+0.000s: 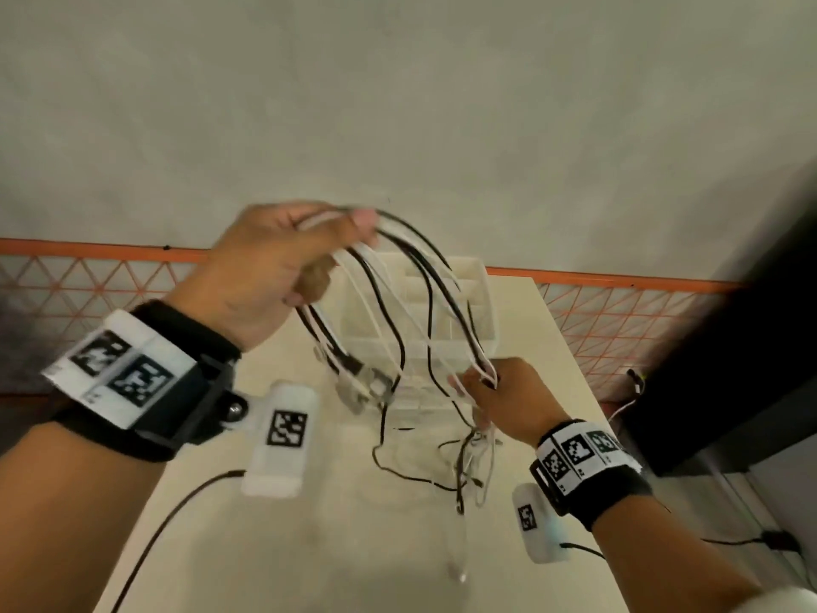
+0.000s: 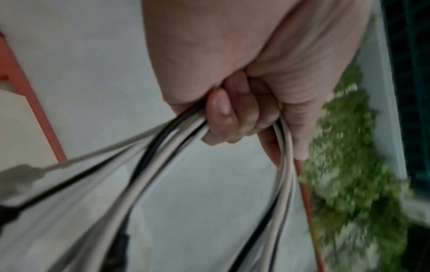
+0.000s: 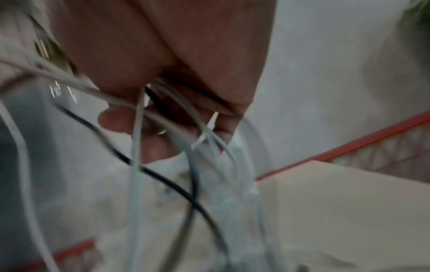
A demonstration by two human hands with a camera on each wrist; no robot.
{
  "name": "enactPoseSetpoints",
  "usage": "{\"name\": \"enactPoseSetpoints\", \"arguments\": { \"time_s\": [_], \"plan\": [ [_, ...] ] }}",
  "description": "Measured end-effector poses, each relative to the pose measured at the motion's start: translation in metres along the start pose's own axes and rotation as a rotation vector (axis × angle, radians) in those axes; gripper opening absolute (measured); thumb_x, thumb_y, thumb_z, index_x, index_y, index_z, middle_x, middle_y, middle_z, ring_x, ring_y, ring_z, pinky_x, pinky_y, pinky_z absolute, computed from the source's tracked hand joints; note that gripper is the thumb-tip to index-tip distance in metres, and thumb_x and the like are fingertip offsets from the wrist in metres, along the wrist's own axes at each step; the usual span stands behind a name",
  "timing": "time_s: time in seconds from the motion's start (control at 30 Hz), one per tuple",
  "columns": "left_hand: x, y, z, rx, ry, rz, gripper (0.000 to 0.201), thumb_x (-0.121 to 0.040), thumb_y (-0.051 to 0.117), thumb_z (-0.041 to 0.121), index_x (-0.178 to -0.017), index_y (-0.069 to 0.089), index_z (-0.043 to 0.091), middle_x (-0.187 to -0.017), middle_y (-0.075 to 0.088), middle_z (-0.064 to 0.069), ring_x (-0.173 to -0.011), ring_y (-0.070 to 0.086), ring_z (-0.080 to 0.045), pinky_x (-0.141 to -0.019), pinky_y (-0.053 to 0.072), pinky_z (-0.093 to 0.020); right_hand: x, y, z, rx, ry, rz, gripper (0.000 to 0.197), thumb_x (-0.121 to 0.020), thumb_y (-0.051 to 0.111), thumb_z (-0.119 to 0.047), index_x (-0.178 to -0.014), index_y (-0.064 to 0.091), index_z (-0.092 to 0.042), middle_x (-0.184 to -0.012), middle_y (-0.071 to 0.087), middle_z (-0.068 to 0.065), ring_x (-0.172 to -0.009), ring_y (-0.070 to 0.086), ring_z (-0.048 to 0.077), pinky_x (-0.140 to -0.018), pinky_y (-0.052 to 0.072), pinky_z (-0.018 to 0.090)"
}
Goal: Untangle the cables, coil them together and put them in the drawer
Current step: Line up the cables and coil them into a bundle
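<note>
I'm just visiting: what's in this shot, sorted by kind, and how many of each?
Hands: 2, left hand and right hand, both gripping the bundle
Cable bundle, black and white strands too tangled to count: 1
Marker wrist bands: 2
Clear drawer unit: 1
Table: 1
Total: 7

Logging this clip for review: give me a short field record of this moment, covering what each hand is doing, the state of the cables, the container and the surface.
left hand: left hand raised, fingers curled round the bunch of thin black and white cables
right hand: right hand lower, pinching the bottom of the hanging loops
cables: looped between both hands; loose ends trail onto the table
container: clear plastic drawer unit behind the loops; whether a drawer is open cannot be told
surface: cream table
stage: coiling under way, nothing stowed yet
</note>
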State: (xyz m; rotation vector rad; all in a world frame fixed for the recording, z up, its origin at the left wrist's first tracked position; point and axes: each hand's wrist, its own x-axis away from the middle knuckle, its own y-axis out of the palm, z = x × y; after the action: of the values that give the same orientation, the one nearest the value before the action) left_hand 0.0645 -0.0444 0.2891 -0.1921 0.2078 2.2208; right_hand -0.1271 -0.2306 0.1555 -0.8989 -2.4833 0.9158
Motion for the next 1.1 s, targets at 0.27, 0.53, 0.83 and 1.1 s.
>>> {"name": "enactPoseSetpoints", "arguments": {
  "time_s": [0.27,0.53,0.83,1.1],
  "plan": [
    [-0.011,-0.004,-0.015,-0.277,-0.087,0.098,0.035,-0.076,0.077,0.046,-0.080,0.079,0.012,-0.047,0.026,0.005,-0.043,0.017,-0.016,-0.044,0.017,-0.022,-0.011,-0.042,0.009,-0.152,0.073,0.588,0.020,-0.096,0.051,-0.012,-0.092,0.070,-0.017,-0.065,0.067,0.003,-0.061,0.066,0.025,-0.053,0.051,0.028],
    [-0.014,0.004,-0.024,-0.335,0.022,0.423,0.014,-0.084,0.074,0.022,-0.088,0.078,0.009,-0.034,0.044,0.017,-0.033,0.037,0.000,-0.041,0.029,-0.013,0.002,-0.032,0.066,0.472,0.011,0.537,0.011,-0.092,0.066,-0.029,-0.088,0.074,-0.022,-0.069,0.071,0.011,-0.069,0.067,0.037,-0.060,0.042,0.033],
    [-0.018,-0.002,-0.010,-0.154,-0.021,0.324,0.020,-0.081,0.078,0.033,-0.073,0.077,0.015,-0.048,0.029,-0.002,-0.044,0.016,-0.018,-0.045,0.016,-0.028,0.008,0.010,0.141,0.411,0.465,0.072,0.026,-0.092,0.066,-0.041,-0.106,0.076,-0.022,-0.106,0.074,0.012,-0.104,0.066,0.035,-0.078,0.049,0.031],
    [-0.017,0.015,-0.032,-0.181,-0.265,0.304,0.023,-0.085,0.073,0.032,-0.078,0.069,0.010,-0.056,0.021,0.002,-0.046,0.018,-0.015,-0.040,0.020,-0.021,0.006,-0.032,0.036,-0.006,0.017,0.029,0.090,-0.080,0.079,-0.014,-0.154,0.031,-0.034,-0.141,0.053,-0.003,-0.130,0.051,0.018,-0.103,0.045,0.036]
  ]
}}
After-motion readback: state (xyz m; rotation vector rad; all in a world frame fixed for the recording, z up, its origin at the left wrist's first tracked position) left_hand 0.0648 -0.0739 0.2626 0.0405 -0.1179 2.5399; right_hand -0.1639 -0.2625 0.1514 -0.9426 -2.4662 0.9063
